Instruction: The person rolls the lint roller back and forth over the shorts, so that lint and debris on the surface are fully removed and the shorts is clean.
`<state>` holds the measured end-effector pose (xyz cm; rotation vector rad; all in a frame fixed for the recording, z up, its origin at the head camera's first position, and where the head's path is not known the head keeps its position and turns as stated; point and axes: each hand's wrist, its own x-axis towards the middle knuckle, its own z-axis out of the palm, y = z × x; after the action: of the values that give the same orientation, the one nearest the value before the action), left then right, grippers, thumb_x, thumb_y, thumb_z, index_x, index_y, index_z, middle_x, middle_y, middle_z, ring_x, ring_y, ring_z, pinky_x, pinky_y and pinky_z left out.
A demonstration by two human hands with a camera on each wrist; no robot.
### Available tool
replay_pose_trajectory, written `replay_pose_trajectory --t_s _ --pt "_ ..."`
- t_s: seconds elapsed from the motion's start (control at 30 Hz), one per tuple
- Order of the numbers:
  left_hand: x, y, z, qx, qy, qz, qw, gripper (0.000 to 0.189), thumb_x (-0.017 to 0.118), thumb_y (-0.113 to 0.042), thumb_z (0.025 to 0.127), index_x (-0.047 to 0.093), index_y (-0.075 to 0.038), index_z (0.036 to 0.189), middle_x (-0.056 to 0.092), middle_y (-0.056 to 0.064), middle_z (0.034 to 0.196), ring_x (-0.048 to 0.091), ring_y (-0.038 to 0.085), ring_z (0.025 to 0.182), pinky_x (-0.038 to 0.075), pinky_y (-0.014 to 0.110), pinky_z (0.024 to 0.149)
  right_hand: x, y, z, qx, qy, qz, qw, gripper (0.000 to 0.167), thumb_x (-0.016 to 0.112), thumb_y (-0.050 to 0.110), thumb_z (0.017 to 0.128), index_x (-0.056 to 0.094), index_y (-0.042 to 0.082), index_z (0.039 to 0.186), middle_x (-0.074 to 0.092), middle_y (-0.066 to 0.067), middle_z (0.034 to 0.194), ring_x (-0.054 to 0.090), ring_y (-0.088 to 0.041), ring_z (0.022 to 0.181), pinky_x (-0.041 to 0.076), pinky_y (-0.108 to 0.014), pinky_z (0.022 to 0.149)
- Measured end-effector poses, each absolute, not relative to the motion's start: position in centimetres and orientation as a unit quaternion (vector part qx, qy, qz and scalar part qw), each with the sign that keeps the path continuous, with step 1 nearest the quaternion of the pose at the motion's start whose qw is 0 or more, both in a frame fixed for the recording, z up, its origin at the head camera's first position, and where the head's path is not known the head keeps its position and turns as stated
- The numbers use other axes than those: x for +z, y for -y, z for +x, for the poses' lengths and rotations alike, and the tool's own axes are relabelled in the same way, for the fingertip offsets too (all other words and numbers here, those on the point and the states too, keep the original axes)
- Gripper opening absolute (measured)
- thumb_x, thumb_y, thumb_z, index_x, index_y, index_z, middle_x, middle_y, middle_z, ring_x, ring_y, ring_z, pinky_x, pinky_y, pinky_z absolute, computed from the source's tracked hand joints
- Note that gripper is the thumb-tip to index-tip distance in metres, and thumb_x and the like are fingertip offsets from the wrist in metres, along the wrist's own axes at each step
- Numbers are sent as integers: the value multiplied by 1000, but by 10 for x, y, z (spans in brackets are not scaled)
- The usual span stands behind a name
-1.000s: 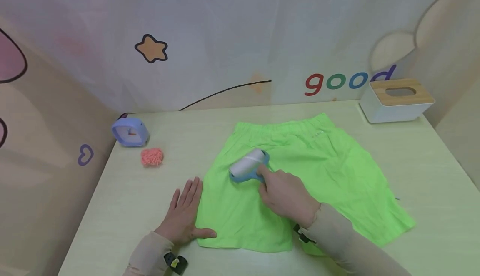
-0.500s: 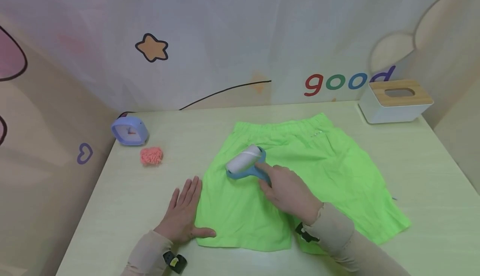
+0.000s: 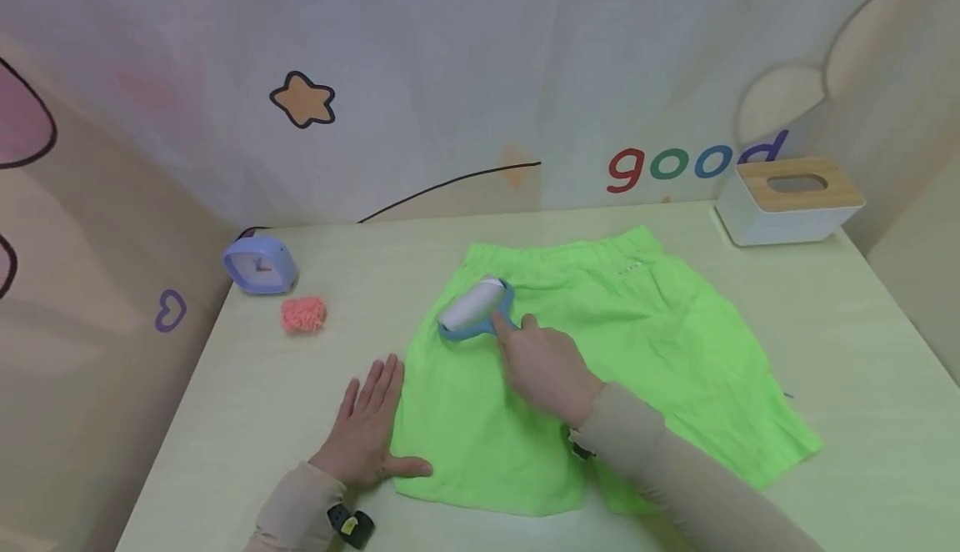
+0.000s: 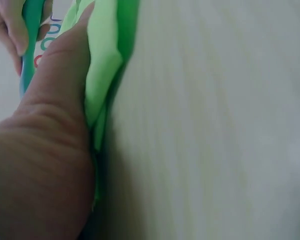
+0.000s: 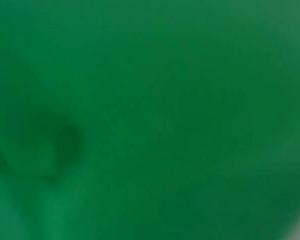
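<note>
Bright green shorts [image 3: 637, 352] lie spread on the table, waistband toward the wall. My right hand [image 3: 551, 368] grips the handle of a lint roller [image 3: 472, 306], index finger stretched along its blue frame; the white roll lies over the upper left part of the shorts. Flat at the left edge of the shorts, my left hand [image 3: 363, 435] has its fingers straight and its thumb over the lower hem. In the left wrist view that thumb [image 4: 60, 75] lies along the green cloth [image 4: 102, 60]. Blurred green fabric [image 5: 165, 125] fills the right wrist view.
A purple clock [image 3: 260, 265] and a fuzzy pink bundle [image 3: 303, 315] are at the table's left side. A white tissue box [image 3: 787, 206] with a wooden lid stands at the back right corner. A printed curtain [image 3: 435, 77] hangs behind the table.
My right hand has moved the lint roller left and toward the waistband over the shorts. The left hand stays in place. The lower left hem has shifted slightly toward me.
</note>
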<state>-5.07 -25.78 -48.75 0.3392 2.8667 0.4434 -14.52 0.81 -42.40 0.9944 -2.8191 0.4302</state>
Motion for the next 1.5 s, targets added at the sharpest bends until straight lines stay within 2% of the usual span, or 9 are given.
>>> replay_pose_trajectory --t_s 0.13,0.33,0.53,0.67,0.77,0.93,1.13,1.33,1.5 --pt "-488 258 -51 153 -974 110 126 141 61 -84 61 -5 -1 155 -6 13 162 -8 30 148 -2 53 115 -423 -2 -158 141 933 325 52 28 50 14 99 59 4 124 48 -11 64 41 -17 44 33 -30 33" --pt "-488 258 -52 150 -974 110 127 141 60 -85 62 -5 -1 154 -8 12 162 -9 29 148 -3 53 116 -420 -8 -163 148 939 311 18 35 47 16 99 58 8 132 46 -10 64 40 -16 48 31 -28 34" --pt "-490 259 -51 154 -975 113 109 141 59 -86 61 -4 -1 155 -6 13 162 -8 30 148 -3 53 116 -424 -28 -151 153 936 313 42 34 53 14 97 60 7 129 42 -6 61 34 -14 45 28 -25 33" --pt "-492 260 -50 167 -975 119 90 139 62 -83 62 -1 -1 155 -1 15 162 -4 32 148 -1 54 115 -422 -44 -141 159 938 306 24 32 53 16 98 59 9 128 40 -3 63 34 -13 46 29 -25 35" --pt "-489 260 -50 162 -975 118 98 139 62 -83 63 -2 -1 155 -2 15 162 -5 32 148 -1 54 115 -419 -55 -133 166 939 300 24 29 57 16 97 61 10 125 42 -3 66 35 -12 46 29 -24 36" --pt "-486 258 -51 147 -976 111 119 138 61 -83 64 -3 -2 155 -5 14 162 -7 31 148 -1 54 115 -422 -75 -115 158 936 307 63 28 62 12 95 61 6 122 44 -5 70 30 -6 40 26 -20 33" --pt "-485 255 -50 167 -973 122 105 137 65 -80 64 0 1 154 -2 17 162 -4 34 148 0 56 115 -427 -97 -95 146 940 291 104 32 67 12 91 63 8 122 44 -3 68 26 -2 39 23 -17 33" --pt "-486 256 -50 152 -975 118 111 137 63 -81 65 0 0 155 -2 16 162 -4 34 148 1 56 115 -418 -101 -83 143 948 271 86 30 66 12 91 63 9 121 42 -2 66 28 -4 39 23 -19 32" --pt "-489 258 -49 159 -974 119 109 139 61 -83 63 -3 -1 155 -4 15 162 -6 33 148 -1 56 115 -411 -92 -91 136 947 282 73 25 64 11 92 62 8 117 40 -2 64 28 -6 38 23 -20 32"
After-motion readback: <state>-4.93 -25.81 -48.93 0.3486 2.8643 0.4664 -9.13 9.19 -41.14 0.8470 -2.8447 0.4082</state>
